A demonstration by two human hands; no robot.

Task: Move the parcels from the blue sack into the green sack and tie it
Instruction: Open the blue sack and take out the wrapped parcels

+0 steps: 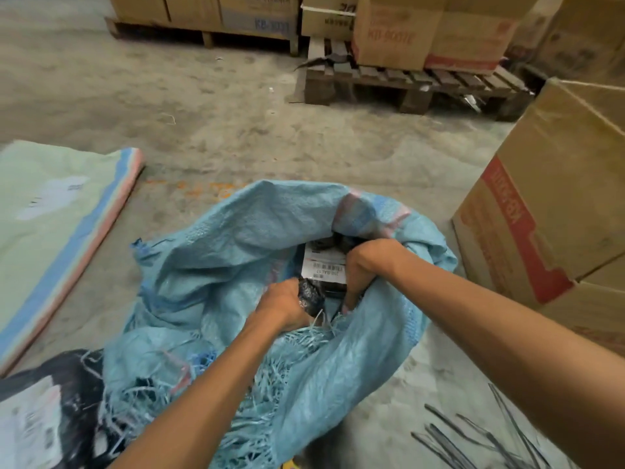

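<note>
A black plastic-wrapped parcel with a white label [324, 265] sat in the mouth of the frayed blue woven sack [236, 252], its near corner clutched by the left hand [282, 304], its side by the right hand [367, 269]. Unloading appeared under way; next, a lift left to the flat pale-green woven sack [50, 204], whose mouth needs opening.

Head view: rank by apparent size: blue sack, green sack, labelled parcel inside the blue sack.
1. blue sack, fills the centre.
2. green sack, flat on the floor, cut off at the frame edge and farther away, so the gap is unsure.
3. labelled parcel, mostly hidden inside the blue sack.
</note>
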